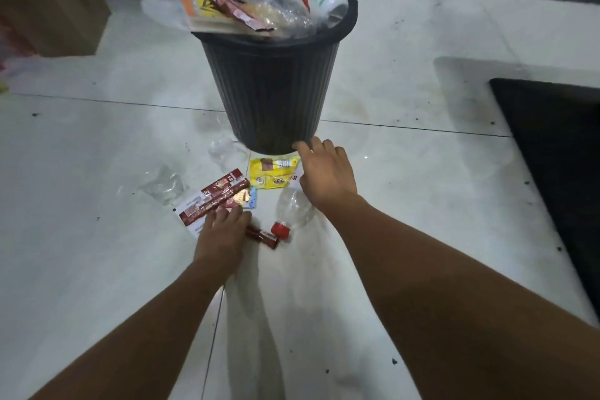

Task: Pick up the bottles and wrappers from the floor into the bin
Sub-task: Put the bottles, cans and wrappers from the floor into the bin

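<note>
A black ribbed bin (272,88) stands on the white tiled floor, heaped with bottles and wrappers above its rim. In front of it lie a yellow wrapper (271,172), red-brown wrappers (217,196), a clear bottle with a red cap (292,209) and a crushed clear bottle (164,183). My left hand (224,230) rests on the red-brown wrappers, fingers spread over them. My right hand (326,172) hovers above the yellow wrapper and the red-capped bottle, fingers relaxed and holding nothing.
Another crumpled clear plastic piece (224,149) lies by the bin's base. A cardboard box (55,0) stands at the back left. A black mat (558,146) covers the floor at the right. A dark-striped step runs along the back right.
</note>
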Demonstrator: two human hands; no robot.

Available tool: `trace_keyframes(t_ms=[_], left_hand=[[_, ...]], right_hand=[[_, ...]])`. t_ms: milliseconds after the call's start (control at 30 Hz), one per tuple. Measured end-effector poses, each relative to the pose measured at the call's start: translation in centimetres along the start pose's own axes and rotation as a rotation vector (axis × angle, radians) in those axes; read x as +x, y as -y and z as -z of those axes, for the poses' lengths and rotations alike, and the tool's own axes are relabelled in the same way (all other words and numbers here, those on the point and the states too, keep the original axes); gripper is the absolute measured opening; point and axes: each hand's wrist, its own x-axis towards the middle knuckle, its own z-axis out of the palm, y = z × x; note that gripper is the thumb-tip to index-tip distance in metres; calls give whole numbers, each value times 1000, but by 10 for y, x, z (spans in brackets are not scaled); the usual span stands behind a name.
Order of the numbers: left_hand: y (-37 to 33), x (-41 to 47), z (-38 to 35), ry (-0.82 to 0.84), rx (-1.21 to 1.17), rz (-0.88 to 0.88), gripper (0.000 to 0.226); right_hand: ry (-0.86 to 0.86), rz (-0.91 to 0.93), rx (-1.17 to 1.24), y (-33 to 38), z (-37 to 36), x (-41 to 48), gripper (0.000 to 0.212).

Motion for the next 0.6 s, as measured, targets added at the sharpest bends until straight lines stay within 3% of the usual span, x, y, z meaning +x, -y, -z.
trace_keyframes(t_ms=[367,600], left_hand=[[-2,11,5,-24,145,-191,35],[17,-3,14,-58,81,-130,38]], right_hand=[[47,-1,5,-3,-24,0,68],[139,47,-70,-9,-32,-9,70]])
